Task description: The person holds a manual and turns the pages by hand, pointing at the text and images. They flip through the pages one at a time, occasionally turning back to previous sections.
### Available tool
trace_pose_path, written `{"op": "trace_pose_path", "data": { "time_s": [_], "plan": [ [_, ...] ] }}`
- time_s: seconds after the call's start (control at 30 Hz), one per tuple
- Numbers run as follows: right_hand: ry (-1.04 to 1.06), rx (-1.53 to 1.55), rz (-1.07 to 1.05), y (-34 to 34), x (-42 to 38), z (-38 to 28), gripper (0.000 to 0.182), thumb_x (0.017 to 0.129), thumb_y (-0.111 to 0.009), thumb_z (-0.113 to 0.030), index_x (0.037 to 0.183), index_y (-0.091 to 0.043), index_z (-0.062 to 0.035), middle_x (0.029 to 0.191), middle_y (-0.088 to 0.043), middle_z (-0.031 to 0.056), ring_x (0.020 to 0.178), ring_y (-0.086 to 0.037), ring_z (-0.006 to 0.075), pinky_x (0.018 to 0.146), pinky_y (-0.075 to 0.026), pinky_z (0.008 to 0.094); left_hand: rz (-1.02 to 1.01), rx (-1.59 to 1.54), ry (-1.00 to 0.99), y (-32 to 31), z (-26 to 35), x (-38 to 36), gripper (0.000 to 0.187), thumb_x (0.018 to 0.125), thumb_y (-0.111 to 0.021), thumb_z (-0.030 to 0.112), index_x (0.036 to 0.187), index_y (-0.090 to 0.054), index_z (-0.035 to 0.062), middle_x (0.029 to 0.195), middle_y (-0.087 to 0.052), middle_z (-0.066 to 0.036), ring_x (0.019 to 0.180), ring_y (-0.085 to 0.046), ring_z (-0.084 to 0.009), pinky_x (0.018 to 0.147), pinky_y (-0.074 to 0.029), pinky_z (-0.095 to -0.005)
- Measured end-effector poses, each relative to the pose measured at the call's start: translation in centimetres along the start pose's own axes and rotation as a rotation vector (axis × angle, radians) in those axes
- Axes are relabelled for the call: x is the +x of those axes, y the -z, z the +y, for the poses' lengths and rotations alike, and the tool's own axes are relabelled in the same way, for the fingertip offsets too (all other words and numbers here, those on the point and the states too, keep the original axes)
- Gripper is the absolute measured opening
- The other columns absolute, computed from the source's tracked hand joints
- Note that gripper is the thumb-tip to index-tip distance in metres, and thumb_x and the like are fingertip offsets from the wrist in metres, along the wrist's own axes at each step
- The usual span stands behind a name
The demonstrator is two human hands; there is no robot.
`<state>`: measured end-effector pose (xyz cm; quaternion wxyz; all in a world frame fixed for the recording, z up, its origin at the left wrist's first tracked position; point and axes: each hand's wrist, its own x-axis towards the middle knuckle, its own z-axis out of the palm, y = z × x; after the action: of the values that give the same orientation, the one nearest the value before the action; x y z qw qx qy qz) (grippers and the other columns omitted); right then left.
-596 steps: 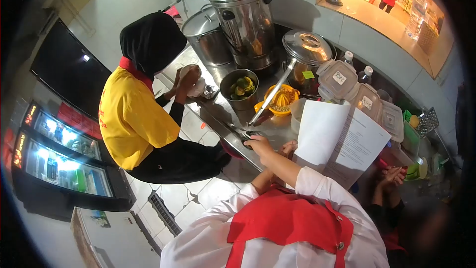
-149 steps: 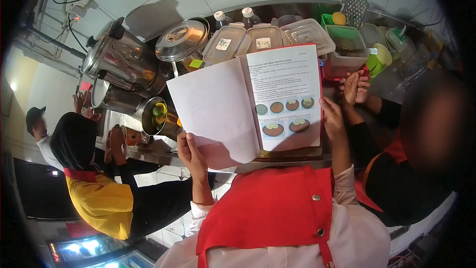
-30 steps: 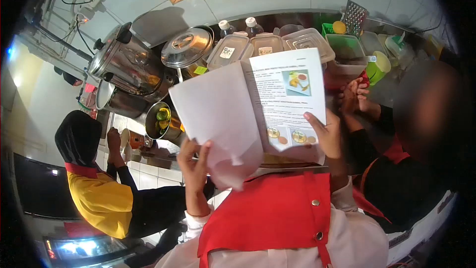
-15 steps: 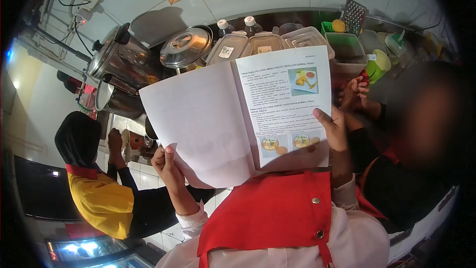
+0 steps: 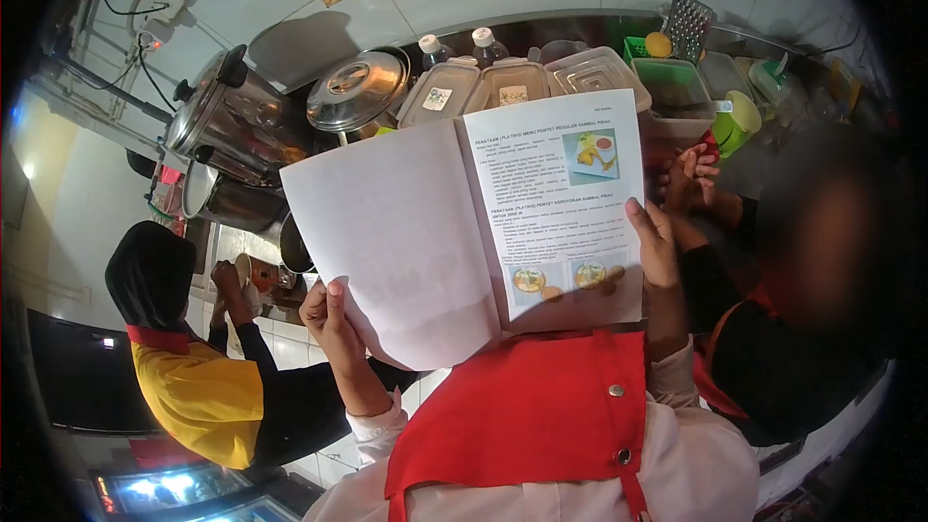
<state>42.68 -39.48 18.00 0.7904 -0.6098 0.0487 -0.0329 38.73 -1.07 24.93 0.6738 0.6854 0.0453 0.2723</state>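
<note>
An open booklet (image 5: 391, 242) of white paper is held up in front of my red apron. Its left page is blank, while the right page carries printed text, a photo of a plated dish and two smaller food pictures. My left hand (image 5: 332, 322) grips the lower left edge, thumb on the front and the other fingers mostly hidden. At the right edge is my right hand (image 5: 659, 249), its thumb up along the margin and its remaining fingers out of sight behind the paper.
Behind the booklet, a counter bears lidded plastic containers (image 5: 512, 87), a lidded metal pot (image 5: 358, 92), a large steel pot (image 5: 217, 111) and a grater (image 5: 688, 27). One person in yellow (image 5: 198, 391) works at left; another person's clasped hands (image 5: 691, 179) are at right.
The booklet's left edge has shifted slightly right. My right thumb has slid outward from the printed page to its edge. My left hand keeps its grip.
</note>
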Motion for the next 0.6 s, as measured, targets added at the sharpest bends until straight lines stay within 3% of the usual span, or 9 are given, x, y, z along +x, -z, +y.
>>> {"op": "trace_pose_path", "data": {
  "time_s": [0.37, 0.43, 0.6],
  "plan": [
    [-0.056, 0.137, 0.004, 0.1, 0.4, 0.6, 0.044, 0.095, -0.052, -0.037, 0.116, -0.058, 0.0008, 0.103, -0.063, 0.0045, 0.093, -0.055, 0.0092, 0.083, -0.041, 0.0222, -0.075, -0.072, 0.045, -0.1, -0.3, -0.5, 0.029, 0.090, -0.062, 0.022, 0.067, -0.054, 0.0075, 0.065, -0.051, 0.006, 0.061, -0.044, -0.0037, 0.058, -0.035, -0.0195],
    [-0.059, 0.127, -0.007, 0.2, 0.4, 0.8, 0.044, 0.095, -0.052, -0.037, 0.117, -0.058, 0.0006, 0.104, -0.062, 0.0044, 0.094, -0.055, 0.0092, 0.084, -0.041, 0.0221, -0.105, -0.128, 0.053, -0.2, -0.3, -0.7, 0.032, 0.089, -0.063, 0.022, 0.066, -0.054, 0.0026, 0.064, -0.047, 0.007, 0.063, -0.039, -0.0028, 0.058, -0.030, -0.0200],
    [-0.065, 0.142, -0.029, 0.2, 0.5, 0.9, 0.044, 0.095, -0.052, -0.034, 0.121, -0.055, 0.0012, 0.109, -0.061, 0.0052, 0.099, -0.054, 0.0104, 0.089, -0.039, 0.0240, -0.073, -0.187, 0.058, -1.2, 0.1, -0.9, 0.026, 0.088, -0.064, 0.022, 0.074, -0.056, 0.0013, 0.068, -0.051, 0.005, 0.065, -0.043, -0.0033, 0.061, -0.033, -0.0188]
  ]
}}
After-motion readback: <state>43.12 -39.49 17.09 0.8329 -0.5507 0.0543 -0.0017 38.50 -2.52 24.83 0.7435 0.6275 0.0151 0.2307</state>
